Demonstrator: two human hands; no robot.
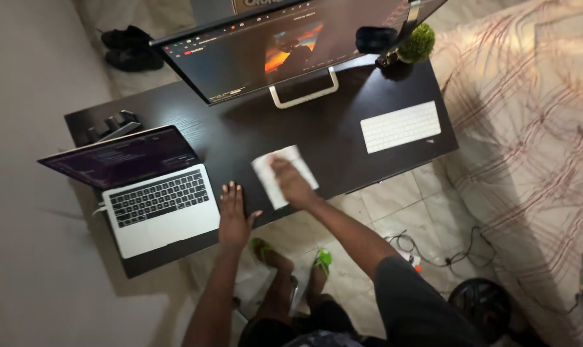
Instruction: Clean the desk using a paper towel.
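Head view, looking straight down on a dark bench set at a slant across the frame

Right hand, centre of frame: palm down on a white cloth, fingers laid flat and close together on top of it, pressing it to the bench rather than gripping it. Cloth lies near the front edge of the bench, below the monitor stand, between laptop and keyboard; its corners show past the hand at upper right and lower left

Left hand, just left of the cloth and not touching it: flat on the bench at its front edge, fingers straight and slightly spread, thumb out to the right, holding nothing. It sits just beside the right corner of the laptop

Laptop, left of frame: open, silver body, dark screen with lines of text lit

Monitor, top centre: large, tilted, screen lit, on a pale loop stand

White keyboard, right part of the bench, well apart from both hands

Small green plant, upper right corner of the bench, a dark object beside it

Below the bench: tiled floor, feet in green sandals, cables to the right. Patterned bed cover fills the right of the frame. Dark shoes at upper left
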